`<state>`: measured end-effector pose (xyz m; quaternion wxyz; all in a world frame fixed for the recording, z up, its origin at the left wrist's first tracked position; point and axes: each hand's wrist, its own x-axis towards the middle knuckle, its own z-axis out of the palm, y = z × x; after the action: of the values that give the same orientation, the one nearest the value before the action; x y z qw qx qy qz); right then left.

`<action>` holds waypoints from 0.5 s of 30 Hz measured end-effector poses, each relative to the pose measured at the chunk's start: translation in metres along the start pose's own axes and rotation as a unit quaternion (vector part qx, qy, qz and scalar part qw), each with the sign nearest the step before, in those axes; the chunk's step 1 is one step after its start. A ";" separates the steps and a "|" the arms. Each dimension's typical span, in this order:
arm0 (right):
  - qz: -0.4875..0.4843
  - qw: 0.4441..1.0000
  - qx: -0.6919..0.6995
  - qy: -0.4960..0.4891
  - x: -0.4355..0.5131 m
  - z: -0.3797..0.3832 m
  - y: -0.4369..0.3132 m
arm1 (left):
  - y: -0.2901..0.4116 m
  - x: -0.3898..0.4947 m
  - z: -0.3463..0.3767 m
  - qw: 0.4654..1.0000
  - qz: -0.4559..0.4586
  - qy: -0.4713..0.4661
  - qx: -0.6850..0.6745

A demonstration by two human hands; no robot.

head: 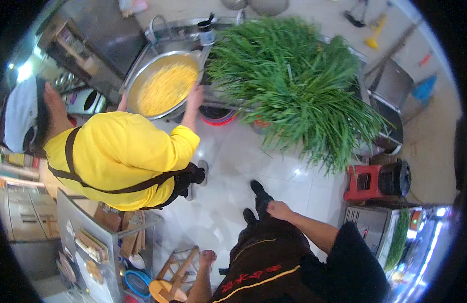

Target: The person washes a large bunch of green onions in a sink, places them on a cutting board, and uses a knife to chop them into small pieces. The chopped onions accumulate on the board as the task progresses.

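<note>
My right hand [279, 210] hangs in front of my dark apron with its fingers curled in and nothing seen in it. Lower left, my left hand [207, 257] is beside a wooden stool [176, 267], its fingers loosely bent; no object shows in it. A large heap of long green leaves [294, 75], like Chinese chives, covers the counter ahead and hangs over its front edge. To the left, a co-worker in a yellow shirt [123, 155] holds a wide metal bowl [133, 77] of yellow shredded food [167, 89] at the sink.
A red plastic stool [362, 181] with a black pot [398, 178] against it stands at the right. Lower left are a steel table [93, 242] and a blue basket [138, 283]. More green leaves [398, 242] lie at the lower right. Tiled floor [226, 170] lies between me and the counter.
</note>
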<state>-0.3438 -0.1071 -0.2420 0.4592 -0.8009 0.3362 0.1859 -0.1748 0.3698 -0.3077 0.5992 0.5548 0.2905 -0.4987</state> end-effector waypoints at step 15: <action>0.402 0.807 0.294 0.318 -0.401 0.175 0.190 | 0.025 0.075 0.213 0.789 -0.042 -0.148 0.594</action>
<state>-0.7592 0.1239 -0.2033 0.4243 -0.4347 0.7941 -0.0189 -0.1711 0.1427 -0.3197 0.1654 0.7078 -0.1329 -0.6738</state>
